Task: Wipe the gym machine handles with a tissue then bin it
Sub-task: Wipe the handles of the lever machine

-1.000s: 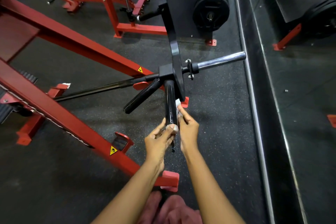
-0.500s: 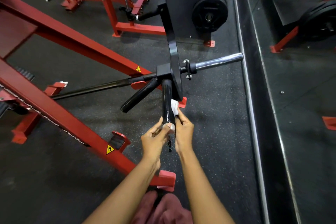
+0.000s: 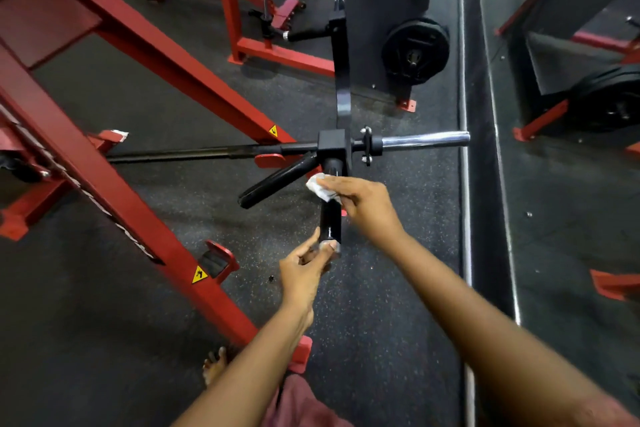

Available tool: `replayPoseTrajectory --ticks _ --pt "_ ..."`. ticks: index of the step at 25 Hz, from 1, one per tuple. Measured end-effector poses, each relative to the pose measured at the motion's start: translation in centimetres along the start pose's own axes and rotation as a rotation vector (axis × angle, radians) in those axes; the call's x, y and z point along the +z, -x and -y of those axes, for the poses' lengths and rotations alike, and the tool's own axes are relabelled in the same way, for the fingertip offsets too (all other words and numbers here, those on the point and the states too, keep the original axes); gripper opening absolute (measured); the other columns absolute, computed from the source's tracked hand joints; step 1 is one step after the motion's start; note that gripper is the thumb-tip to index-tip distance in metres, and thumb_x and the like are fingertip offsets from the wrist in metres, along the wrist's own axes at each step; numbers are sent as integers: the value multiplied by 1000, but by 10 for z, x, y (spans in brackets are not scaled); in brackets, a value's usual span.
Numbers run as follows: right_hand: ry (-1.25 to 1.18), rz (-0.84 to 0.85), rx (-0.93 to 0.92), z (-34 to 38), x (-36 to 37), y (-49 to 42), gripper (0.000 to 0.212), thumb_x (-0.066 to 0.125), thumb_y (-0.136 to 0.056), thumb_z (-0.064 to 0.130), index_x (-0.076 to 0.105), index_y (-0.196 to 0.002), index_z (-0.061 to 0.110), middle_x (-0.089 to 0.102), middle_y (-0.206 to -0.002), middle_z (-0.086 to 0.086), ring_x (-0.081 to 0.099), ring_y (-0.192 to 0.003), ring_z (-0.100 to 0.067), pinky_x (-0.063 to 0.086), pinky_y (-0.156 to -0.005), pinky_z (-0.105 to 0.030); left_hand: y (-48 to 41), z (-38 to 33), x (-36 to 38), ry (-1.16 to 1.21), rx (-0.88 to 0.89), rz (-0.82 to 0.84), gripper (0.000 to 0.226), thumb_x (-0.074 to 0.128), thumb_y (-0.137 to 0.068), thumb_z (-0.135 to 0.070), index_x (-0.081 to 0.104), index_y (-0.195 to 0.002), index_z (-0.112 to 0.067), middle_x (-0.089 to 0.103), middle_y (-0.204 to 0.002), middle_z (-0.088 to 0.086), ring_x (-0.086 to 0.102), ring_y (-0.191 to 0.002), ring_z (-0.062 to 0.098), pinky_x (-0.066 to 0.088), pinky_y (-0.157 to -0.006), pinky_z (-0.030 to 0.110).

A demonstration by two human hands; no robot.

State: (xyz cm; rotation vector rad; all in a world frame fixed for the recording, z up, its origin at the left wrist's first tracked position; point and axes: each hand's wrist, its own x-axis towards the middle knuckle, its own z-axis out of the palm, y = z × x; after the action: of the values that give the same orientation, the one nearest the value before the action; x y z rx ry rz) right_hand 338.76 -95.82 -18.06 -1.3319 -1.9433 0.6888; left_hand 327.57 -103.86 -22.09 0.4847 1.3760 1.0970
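A black machine handle [image 3: 330, 222] points toward me from a black hub [image 3: 331, 145] in the middle of the view. My right hand [image 3: 363, 204] wraps a crumpled white tissue [image 3: 320, 186] around the upper part of this handle, close to the hub. My left hand [image 3: 304, 265] pinches the handle's near end between thumb and fingers. A second black handle [image 3: 273, 182] angles out to the left, untouched. No bin is in view.
A chrome sleeve [image 3: 426, 139] sticks out right of the hub. Red machine frame beams [image 3: 114, 184] run along the left. A black weight plate [image 3: 415, 50] leans at the back. A mirror [image 3: 571, 184] with a metal edge lines the right side. My bare foot [image 3: 213, 362] is below.
My right hand has slid the tissue up the handle from near its end toward the hub. My left hand stays at the handle's end. The camera has moved closer.
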Motion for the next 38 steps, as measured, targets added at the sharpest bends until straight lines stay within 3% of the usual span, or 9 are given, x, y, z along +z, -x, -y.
replayPoseTrajectory --ticks 3,5,11,16,21,23,30,34,38 --pt "395 417 -344 -7 8 -29 38 54 -81 -3 65 -113 13 62 -122 -9 57 -115 -22 42 -100 -28 0 -1 2 14 -1 -19 42 71 -78 -9 61 -118 -7 69 -92 10 63 -88 22 50 -88 35" --pt "546 664 -553 -11 9 -36 32 51 -84 8 66 -112 12 64 -117 -12 60 -109 -28 51 -90 -41 1 1 2 17 10 -33 43 72 -77 -10 60 -118 -4 71 -95 11 67 -93 25 51 -89 34" --pt "698 1004 -954 -16 -7 -71 34 53 -85 2 60 -119 7 65 -112 -13 60 -103 -30 54 -80 -37 -1 2 0 -6 31 -23 45 74 -76 -11 62 -118 -13 69 -91 -6 64 -84 4 51 -90 27" --pt "811 1010 -1066 -15 -12 -114 35 66 -75 -3 66 -108 4 68 -99 -12 64 -91 -32 56 -71 -34 -3 5 -2 3 30 -28 46 77 -72 -11 64 -116 -16 70 -91 -6 65 -84 8 52 -90 33" --pt "935 868 -1106 -32 -27 -131 35 63 -76 -6 64 -110 2 67 -107 -17 62 -105 -33 59 -60 -37 -1 6 -1 17 22 -30 45 77 -72 -12 64 -115 -17 71 -90 -4 64 -86 12 51 -93 37" --pt "952 820 -1098 -38 -30 -132 33 49 -83 0 63 -113 2 67 -107 -16 62 -105 -32 59 -62 -35 0 6 -1 24 24 -28 46 76 -73 -12 63 -116 -16 70 -88 -5 64 -87 13 51 -93 37" --pt "866 590 -547 -37 -12 -61 40 36 -94 9 44 -133 2 51 -125 -19 47 -115 -35 52 -78 -47 1 3 -1 31 17 -16 46 76 -73 -13 63 -117 -15 69 -88 -6 63 -87 11 50 -94 36" --pt "818 531 -428 -22 -5 -29 42 45 -90 1 45 -132 1 52 -125 -18 48 -114 -35 51 -82 -46 0 5 -1 30 14 -15 46 78 -72 -17 64 -116 -18 71 -90 -1 66 -95 17 50 -95 38" --pt "776 475 -449 -18 -3 -2 48 58 -78 -3 52 -125 1 59 -115 -17 56 -103 -35 57 -69 -42 0 6 -1 46 13 -18 46 78 -72 -16 63 -116 -17 73 -92 3 67 -95 20 51 -94 38"
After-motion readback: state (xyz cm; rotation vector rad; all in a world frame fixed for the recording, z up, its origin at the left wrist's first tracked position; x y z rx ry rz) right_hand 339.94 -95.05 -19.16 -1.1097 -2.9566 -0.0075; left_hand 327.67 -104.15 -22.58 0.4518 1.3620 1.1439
